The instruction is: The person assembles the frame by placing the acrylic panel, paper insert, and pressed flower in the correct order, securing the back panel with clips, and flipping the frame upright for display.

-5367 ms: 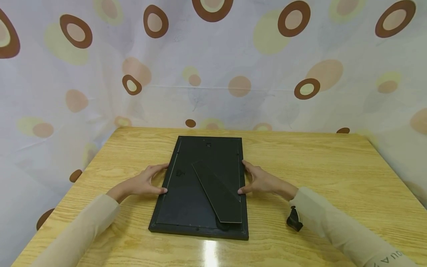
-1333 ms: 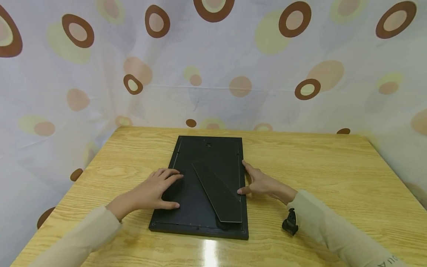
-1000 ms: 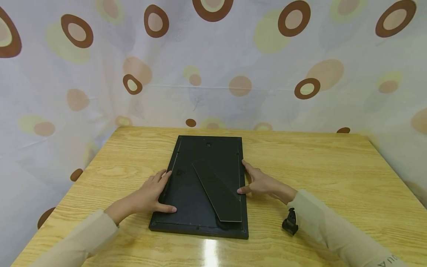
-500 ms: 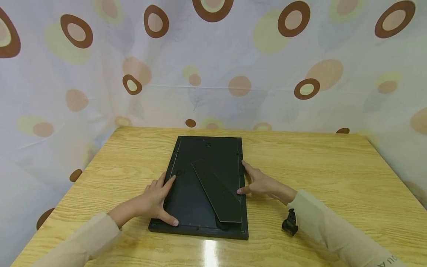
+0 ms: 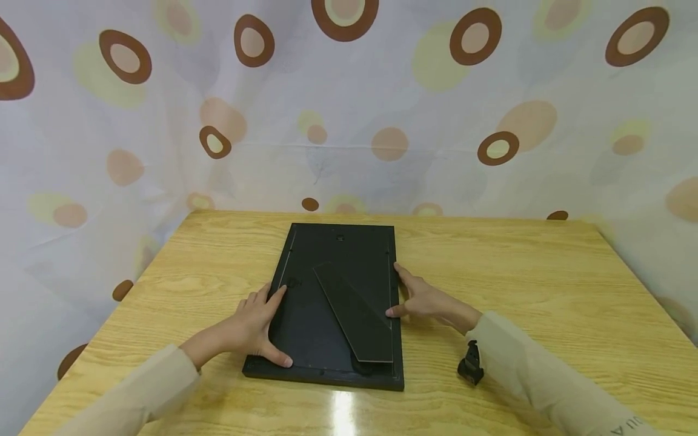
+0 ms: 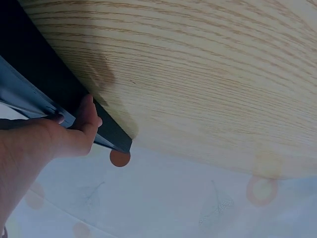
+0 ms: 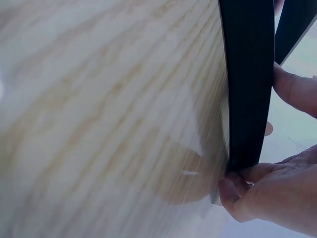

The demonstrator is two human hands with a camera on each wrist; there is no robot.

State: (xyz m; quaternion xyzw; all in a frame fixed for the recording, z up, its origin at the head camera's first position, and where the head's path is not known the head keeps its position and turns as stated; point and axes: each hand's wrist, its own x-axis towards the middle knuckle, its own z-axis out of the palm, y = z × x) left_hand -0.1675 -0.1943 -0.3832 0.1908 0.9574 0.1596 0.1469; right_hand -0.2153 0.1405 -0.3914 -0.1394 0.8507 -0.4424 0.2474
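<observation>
A black picture frame [image 5: 305,327] lies face down on the wooden table, its back showing. On that back a slanted easel stand [image 5: 360,321] lies nearly flat. My left hand [image 5: 253,327] holds the frame's left edge, thumb and index finger spread on the back. In the left wrist view, fingers [image 6: 88,111] of that hand bend down against the frame's outer side. My right hand [image 5: 428,298] grips the right edge. The right wrist view shows its thumb [image 7: 297,91] at the upper edge and curled fingers low on the side. The frame's front is hidden.
The wooden table [image 5: 518,260] extends on both sides of the frame. A white curtain [image 5: 349,169] with brown and green oval patterns hangs behind it and at both sides. A small black device [image 5: 471,364] hangs at my right wrist.
My left hand left the frame's left edge, passed over its back, then came back to that edge lower down with thumb and index spread. The right hand and the frame have stayed in place.
</observation>
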